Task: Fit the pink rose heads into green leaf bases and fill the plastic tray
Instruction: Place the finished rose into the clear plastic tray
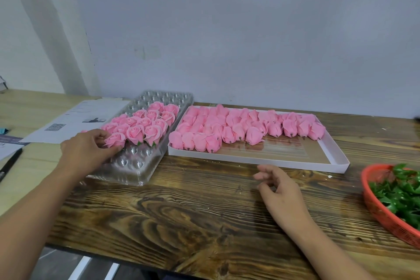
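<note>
A clear plastic tray (134, 166) with round cups lies left of centre, its far part filled with several upright pink roses (145, 120). My left hand (87, 151) holds one pink rose (115, 140) with its fingertips at the tray's near row of flowers. A white cardboard box (327, 154) to the right holds several loose pink rose heads (238, 129) lying on their sides. A red basket (384, 213) at the right edge holds green leaf bases (402, 191). My right hand (280, 185) hovers over the wooden table with loosely curled fingers and holds nothing.
Printed paper sheets (75, 120) lie on the table left of the tray, with a black pen (10, 165) near the left edge. A grey wall stands behind the table (181, 216). The table's front edge runs along the bottom left.
</note>
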Demonstrator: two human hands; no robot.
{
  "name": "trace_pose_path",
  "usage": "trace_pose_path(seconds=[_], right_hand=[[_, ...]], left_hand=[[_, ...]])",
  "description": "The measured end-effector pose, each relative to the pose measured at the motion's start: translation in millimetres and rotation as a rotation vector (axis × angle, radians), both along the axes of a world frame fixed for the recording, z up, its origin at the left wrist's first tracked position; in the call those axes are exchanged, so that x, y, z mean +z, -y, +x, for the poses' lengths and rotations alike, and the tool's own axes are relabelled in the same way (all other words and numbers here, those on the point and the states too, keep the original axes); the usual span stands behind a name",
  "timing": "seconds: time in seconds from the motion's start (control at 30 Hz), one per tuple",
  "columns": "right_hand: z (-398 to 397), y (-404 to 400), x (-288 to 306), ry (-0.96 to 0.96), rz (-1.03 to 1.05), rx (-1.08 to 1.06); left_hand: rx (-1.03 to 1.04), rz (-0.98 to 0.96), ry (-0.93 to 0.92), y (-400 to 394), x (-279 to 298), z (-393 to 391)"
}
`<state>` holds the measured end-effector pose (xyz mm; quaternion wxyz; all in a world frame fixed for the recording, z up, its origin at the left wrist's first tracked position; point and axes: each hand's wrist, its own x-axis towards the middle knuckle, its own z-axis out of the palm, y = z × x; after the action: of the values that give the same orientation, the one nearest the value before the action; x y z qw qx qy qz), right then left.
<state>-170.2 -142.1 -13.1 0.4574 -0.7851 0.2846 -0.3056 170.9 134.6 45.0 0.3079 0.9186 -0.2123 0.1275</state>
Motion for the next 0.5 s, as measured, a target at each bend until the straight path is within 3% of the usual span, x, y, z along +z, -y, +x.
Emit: trace_pose_path(seconds=[0.5], right_hand=[[-0.5, 1.5, -1.8, -0.007, -0.001, -0.001]], left_hand=[[-0.027, -0.145, -0.231, 0.1, -0.7, 0.8]])
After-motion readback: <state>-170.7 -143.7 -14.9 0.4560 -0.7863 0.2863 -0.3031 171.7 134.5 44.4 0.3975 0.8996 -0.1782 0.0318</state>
